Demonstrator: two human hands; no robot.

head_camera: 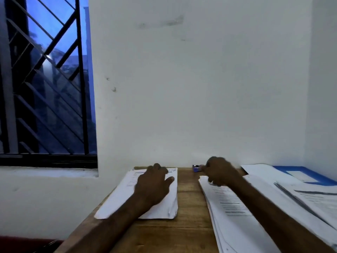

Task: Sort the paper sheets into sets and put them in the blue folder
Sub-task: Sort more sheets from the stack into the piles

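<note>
**Dim, bluish, kinda soft**

Pretty dim overall, with cool blue dusk light coming in from the window [45,79] on the left. The right hand [219,171] is motion-blurred, and the paper sheets [310,196] at the right edge smear too. Wide-angle stretch at the borders.

On the wooden table [189,207], the left hand [155,183] lies flat on the left stack of printed sheets [164,209]. The blurred right hand [220,170] is at the far end of the right stack [233,216], beside a small purple object [196,168]. A blue folder [291,168] lies far right, partly under loose sheets [264,170].
</note>
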